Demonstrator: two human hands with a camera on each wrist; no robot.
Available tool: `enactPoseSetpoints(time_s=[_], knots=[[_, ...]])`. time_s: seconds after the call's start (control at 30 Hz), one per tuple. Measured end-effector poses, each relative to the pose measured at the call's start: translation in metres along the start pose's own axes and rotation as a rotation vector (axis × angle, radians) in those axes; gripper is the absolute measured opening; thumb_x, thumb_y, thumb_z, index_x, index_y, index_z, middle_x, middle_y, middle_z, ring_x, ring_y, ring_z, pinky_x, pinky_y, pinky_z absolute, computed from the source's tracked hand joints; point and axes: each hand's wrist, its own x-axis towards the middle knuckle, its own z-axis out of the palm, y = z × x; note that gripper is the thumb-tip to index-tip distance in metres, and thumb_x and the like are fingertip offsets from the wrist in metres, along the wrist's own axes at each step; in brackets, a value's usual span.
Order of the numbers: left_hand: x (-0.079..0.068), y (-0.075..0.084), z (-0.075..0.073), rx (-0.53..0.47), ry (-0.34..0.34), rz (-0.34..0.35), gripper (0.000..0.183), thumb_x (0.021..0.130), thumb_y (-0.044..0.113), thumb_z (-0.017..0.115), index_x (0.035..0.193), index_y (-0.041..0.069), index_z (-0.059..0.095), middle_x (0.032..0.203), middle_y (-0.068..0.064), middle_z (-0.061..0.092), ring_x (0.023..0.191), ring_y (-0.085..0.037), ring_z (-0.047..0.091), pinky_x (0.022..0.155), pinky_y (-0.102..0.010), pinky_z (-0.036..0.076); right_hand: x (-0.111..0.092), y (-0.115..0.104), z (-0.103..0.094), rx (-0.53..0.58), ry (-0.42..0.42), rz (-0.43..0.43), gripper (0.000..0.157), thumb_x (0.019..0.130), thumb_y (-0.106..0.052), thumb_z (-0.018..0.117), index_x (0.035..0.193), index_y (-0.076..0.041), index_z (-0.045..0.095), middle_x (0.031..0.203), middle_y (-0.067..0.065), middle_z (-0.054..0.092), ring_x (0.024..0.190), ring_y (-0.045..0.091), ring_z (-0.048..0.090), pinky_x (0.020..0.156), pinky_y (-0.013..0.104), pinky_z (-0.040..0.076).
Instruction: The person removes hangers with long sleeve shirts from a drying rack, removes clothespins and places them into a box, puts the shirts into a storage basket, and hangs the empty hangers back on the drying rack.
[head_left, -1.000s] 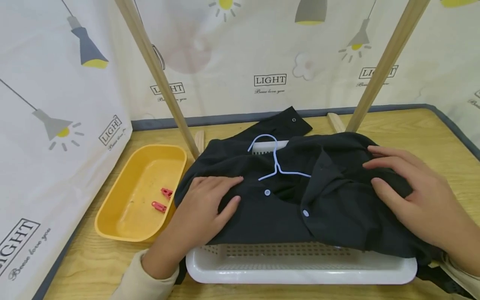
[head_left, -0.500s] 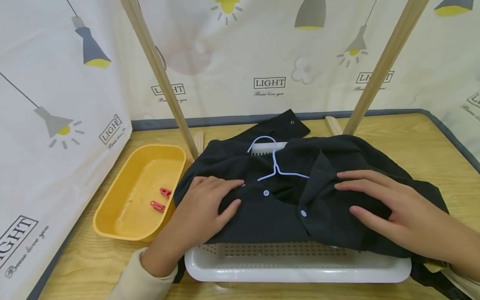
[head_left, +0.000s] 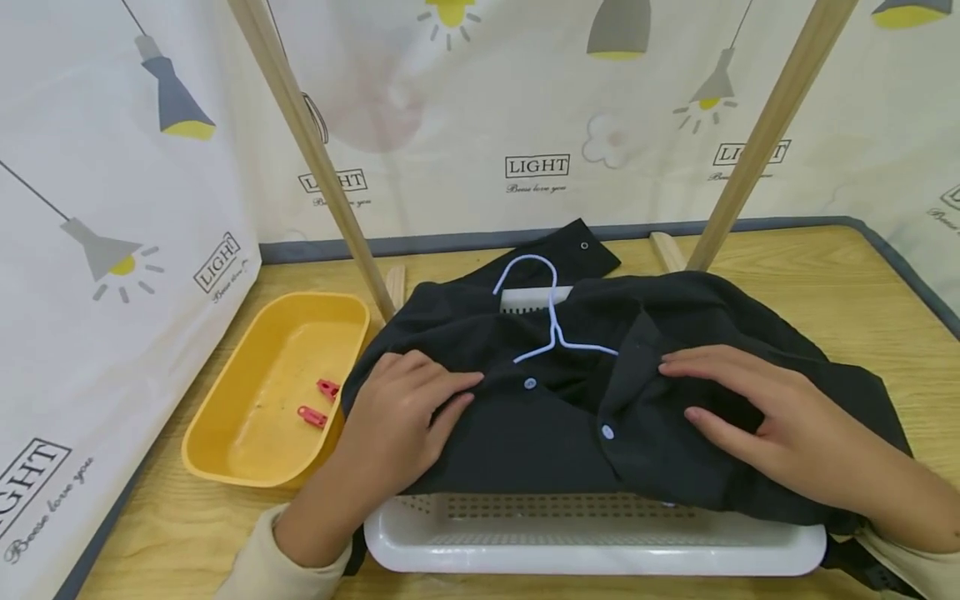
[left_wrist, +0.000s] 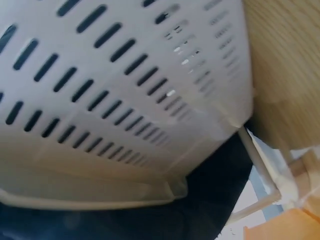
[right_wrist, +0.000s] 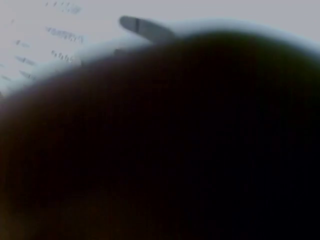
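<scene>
A black shirt (head_left: 525, 442) with pale buttons lies spread over a white slotted basket (head_left: 600, 560). From its collar opening rises the hook of a pale lilac wire hanger (head_left: 553, 312); most of the hanger is hidden inside the shirt. My left hand (head_left: 397, 417) pinches the shirt's left part, thumb and forefinger close together. On the right side of the shirt rests my right hand (head_left: 757, 421), thumb and fingers spread apart beside the collar flap. The left wrist view shows the basket wall (left_wrist: 100, 90) and dark cloth; the right wrist view is mostly dark.
A yellow tray (head_left: 225, 408) with red clothespins (head_left: 312, 417) stands left of the basket. Two wooden poles (head_left: 315, 158) rise behind the shirt. A black sleeve (head_left: 555, 250) lies toward the back of the wooden table (head_left: 840, 275), before a printed curtain.
My right hand has moved left across the shirt toward the collar. My left thumb and forefinger have drawn closer together. The hanger's hook has tipped slightly upward.
</scene>
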Motion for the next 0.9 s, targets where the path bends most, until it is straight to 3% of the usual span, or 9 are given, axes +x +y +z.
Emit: enactPoseSetpoints(time_s=[0.13, 0.27, 0.37, 0.67, 0.77, 0.9], knots=[[0.002, 0.004, -0.004, -0.053, 0.055, 0.02, 0.023, 0.081, 0.023, 0.069, 0.104, 0.018, 0.071, 0.084, 0.004, 0.069, 0.081, -0.013, 0.054, 0.073, -0.029, 0.042, 0.001, -0.001, 0.001, -0.033, 0.077, 0.017, 0.065, 0.072, -0.007, 0.075, 0.13, -0.025, 0.05, 0.121, -0.01, 0.056, 0.106, -0.006, 0.048, 0.083, 0.003, 0.033], [0.002, 0.008, -0.008, -0.114, 0.069, 0.012, 0.026, 0.082, 0.022, 0.069, 0.107, 0.019, 0.069, 0.083, 0.005, 0.067, 0.076, -0.011, 0.052, 0.07, -0.027, 0.041, 0.002, -0.001, 0.002, -0.103, 0.133, 0.02, 0.065, 0.069, -0.005, 0.075, 0.127, -0.025, 0.054, 0.109, -0.009, 0.061, 0.093, -0.004, 0.051, 0.075, 0.006, 0.036], [0.001, 0.007, -0.01, -0.141, 0.03, -0.013, 0.03, 0.082, 0.022, 0.069, 0.112, 0.02, 0.066, 0.084, 0.008, 0.064, 0.074, -0.008, 0.048, 0.071, -0.025, 0.039, 0.001, -0.001, 0.003, -0.135, 0.147, 0.034, 0.062, 0.069, -0.004, 0.073, 0.124, -0.027, 0.057, 0.101, -0.009, 0.064, 0.081, -0.004, 0.051, 0.062, 0.008, 0.039], [0.002, 0.001, -0.009, -0.192, -0.148, -0.095, 0.06, 0.082, 0.018, 0.068, 0.137, 0.019, 0.044, 0.078, 0.01, 0.048, 0.074, -0.005, 0.042, 0.074, -0.026, 0.031, -0.002, 0.0, 0.013, -0.123, 0.204, 0.066, 0.053, 0.072, -0.001, 0.069, 0.119, -0.024, 0.061, 0.106, -0.004, 0.066, 0.063, -0.004, 0.052, 0.053, 0.009, 0.04], [0.002, -0.001, -0.007, -0.186, -0.179, -0.13, 0.052, 0.082, 0.02, 0.067, 0.132, 0.021, 0.051, 0.076, 0.012, 0.049, 0.071, -0.003, 0.042, 0.072, -0.025, 0.032, -0.002, 0.001, 0.015, -0.133, 0.219, 0.065, 0.051, 0.072, -0.002, 0.068, 0.118, -0.023, 0.062, 0.106, -0.003, 0.066, 0.063, -0.003, 0.052, 0.053, 0.01, 0.04], [0.001, -0.003, -0.004, -0.201, -0.213, -0.157, 0.027, 0.084, 0.025, 0.064, 0.111, 0.023, 0.064, 0.082, 0.014, 0.057, 0.077, -0.001, 0.047, 0.073, -0.025, 0.035, -0.001, 0.001, 0.018, -0.147, 0.216, 0.081, 0.05, 0.072, -0.003, 0.068, 0.117, -0.024, 0.062, 0.106, -0.003, 0.066, 0.065, -0.002, 0.054, 0.056, 0.01, 0.041]])
